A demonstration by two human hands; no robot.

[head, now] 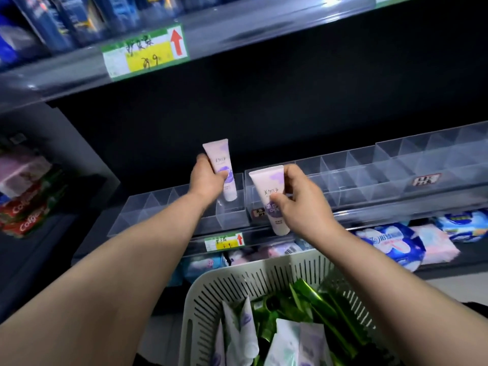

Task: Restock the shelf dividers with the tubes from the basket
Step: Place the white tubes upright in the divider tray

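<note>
My left hand [207, 180] grips a pale pink and purple tube [220, 162], cap end down, over the right end of the left clear divider tray [148, 210]. My right hand [301, 199] pinches a second matching tube [269, 186], cap down, in front of the left end of the long clear divider tray [369, 175]. Both trays' compartments that show look empty. Below, a white slotted basket [237, 281] holds several green tubes [311, 297] and several pale purple tubes [243, 328].
A yellow price tag [224, 241] sits on the shelf edge under the trays. Packs of pads [390, 241] fill the shelf below. Red toothpaste boxes [23, 220] lie at the left. The upper shelf carries a large price label [146, 52] and blue packages [52, 25].
</note>
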